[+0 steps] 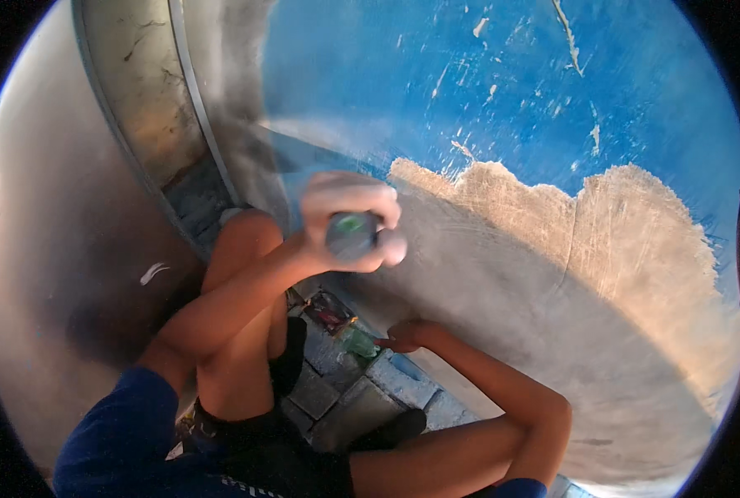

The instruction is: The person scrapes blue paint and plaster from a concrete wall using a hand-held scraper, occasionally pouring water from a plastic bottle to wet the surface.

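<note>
My left hand [349, 203] is raised before the curved wall, its fingers wrapped round a dark grey thing with a round end [352, 238]. A green patch shows on that end; motion blur hides its exact kind. Lower down and to the right, my right hand [407, 335] is beside the wall's foot with at least one finger stretched out. Its fingertips reach the edge of a crumpled, see-through green plastic thing [358, 341], perhaps a bottle, on the paving. Whether they touch it I cannot tell.
The curved wall has blue paint [503, 91] above and a bare brownish band [636, 241] below. A smooth grey-brown curved surface [79, 249] rises at my left. Dark and reddish items [327, 311] lie by the green plastic. Paving blocks [313, 392] show between my bent legs.
</note>
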